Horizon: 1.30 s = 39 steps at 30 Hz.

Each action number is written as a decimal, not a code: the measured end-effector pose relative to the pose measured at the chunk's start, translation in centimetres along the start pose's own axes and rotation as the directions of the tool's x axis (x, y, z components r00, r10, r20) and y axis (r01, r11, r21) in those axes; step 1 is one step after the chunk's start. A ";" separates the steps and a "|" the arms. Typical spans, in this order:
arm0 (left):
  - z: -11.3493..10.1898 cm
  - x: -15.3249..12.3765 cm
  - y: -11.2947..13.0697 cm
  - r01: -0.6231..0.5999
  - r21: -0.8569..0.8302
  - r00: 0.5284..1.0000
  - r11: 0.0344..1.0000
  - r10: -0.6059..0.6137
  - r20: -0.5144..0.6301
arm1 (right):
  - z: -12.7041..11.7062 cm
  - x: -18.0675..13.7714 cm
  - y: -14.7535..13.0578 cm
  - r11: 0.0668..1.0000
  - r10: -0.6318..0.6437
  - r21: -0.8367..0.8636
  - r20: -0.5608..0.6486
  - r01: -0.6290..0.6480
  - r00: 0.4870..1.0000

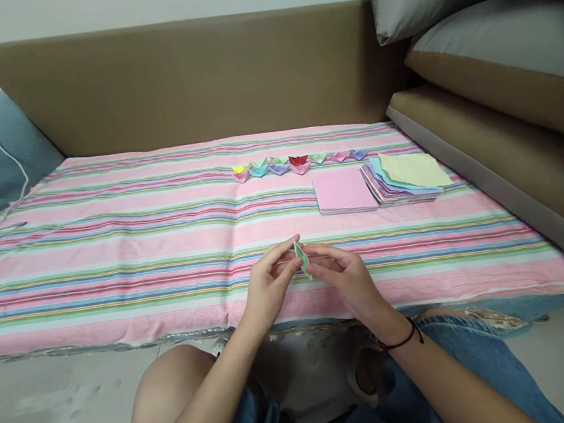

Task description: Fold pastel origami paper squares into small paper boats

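Both of my hands pinch a small folded piece of light green paper [302, 260] above the near edge of a striped cloth [118, 267]. My left hand [269, 286] grips it from the left with thumb and fingers closed on it. My right hand [344, 277] holds its right side, a dark cord around the wrist. A row of several small folded paper boats [299, 162] in mixed colours lies farther back. To their right sit a pink paper stack [344, 192] and a fanned stack of coloured sheets [408, 176] with a pale yellow sheet on top.
The striped cloth covers a low brown sofa seat with a backrest [189, 74]. Grey and brown cushions [496, 51] pile up at the right. A blue-grey cushion and a white cable [1, 152] lie at the left. My knees in torn jeans are below.
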<state>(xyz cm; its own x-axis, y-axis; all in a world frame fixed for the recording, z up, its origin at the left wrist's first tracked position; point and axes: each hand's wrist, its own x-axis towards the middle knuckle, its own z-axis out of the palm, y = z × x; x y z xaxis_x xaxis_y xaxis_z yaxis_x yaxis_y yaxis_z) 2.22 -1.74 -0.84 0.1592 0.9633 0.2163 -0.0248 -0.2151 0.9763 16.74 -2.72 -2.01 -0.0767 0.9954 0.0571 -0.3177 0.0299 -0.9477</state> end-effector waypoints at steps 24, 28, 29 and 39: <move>0.1 -0.2 0.3 0.006 -0.023 1.000 1.000 -0.007 -0.028 | -0.9 -0.2 -1.2 0.918 -0.278 -0.295 -0.005 0.264 0.961; 0.1 -0.3 0.5 0.081 -0.074 0.997 0.994 -0.082 -0.014 | -0.8 -0.3 -1.4 0.916 -0.280 -0.305 -0.019 0.261 0.960; 0.1 -0.3 0.4 0.088 -0.082 0.996 0.993 -0.089 -0.015 | -0.8 -0.3 -1.3 0.918 -0.279 -0.299 -0.022 0.260 0.960; 0.2 -0.2 0.1 0.138 -0.193 0.988 0.971 -0.149 -0.042 | -0.7 -0.2 -0.9 0.929 -0.271 -0.272 -0.042 0.250 0.962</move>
<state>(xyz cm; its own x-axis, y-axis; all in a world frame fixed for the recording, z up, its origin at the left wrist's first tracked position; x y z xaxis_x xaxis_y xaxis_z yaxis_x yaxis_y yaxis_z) 2.37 -2.02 -0.81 0.1196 0.9905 0.0686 -0.1926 -0.0447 0.9803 17.75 -2.90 -1.39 0.0523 0.9530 0.2983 -0.0574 0.3010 -0.9519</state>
